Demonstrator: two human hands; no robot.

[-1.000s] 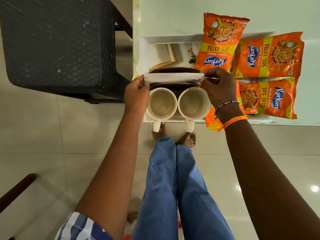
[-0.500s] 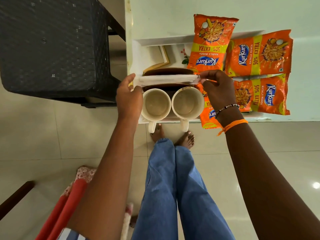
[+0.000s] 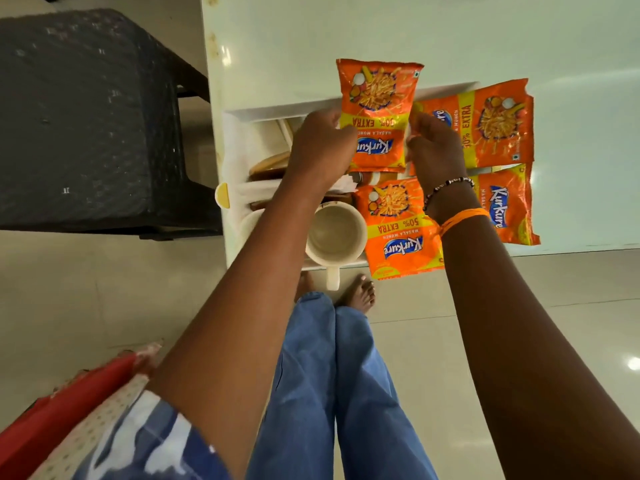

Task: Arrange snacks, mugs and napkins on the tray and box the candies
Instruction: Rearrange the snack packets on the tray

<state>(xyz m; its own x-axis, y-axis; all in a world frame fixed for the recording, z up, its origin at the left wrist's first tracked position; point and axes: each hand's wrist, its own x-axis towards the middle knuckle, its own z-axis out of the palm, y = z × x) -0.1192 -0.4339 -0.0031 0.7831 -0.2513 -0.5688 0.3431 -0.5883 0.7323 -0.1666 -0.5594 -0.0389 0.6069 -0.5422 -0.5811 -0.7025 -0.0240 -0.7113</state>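
A white tray (image 3: 249,114) lies at the table's near left corner. My left hand (image 3: 320,147) and my right hand (image 3: 434,147) grip the two sides of an upright orange Kurkure snack packet (image 3: 379,98) over the tray's far part. Three more orange packets lie nearby: one far right (image 3: 495,126), one near right (image 3: 505,206), one by the cups (image 3: 398,230). A cream mug (image 3: 336,233) stands at the tray's near edge; my left forearm hides most of a second mug (image 3: 250,221). White folded napkins (image 3: 258,190) lie across brown biscuits (image 3: 268,164).
The pale green table top (image 3: 381,26) extends far and right. A black woven chair (image 3: 86,116) stands left of the table. A red and patterned cloth (image 3: 69,403) is at lower left. My legs in blue jeans (image 3: 329,393) and bare feet are on the tiled floor.
Both hands let go of the napkin, which now rests behind the mugs, and moved farther onto the tray to take hold of the upright orange snack packet.
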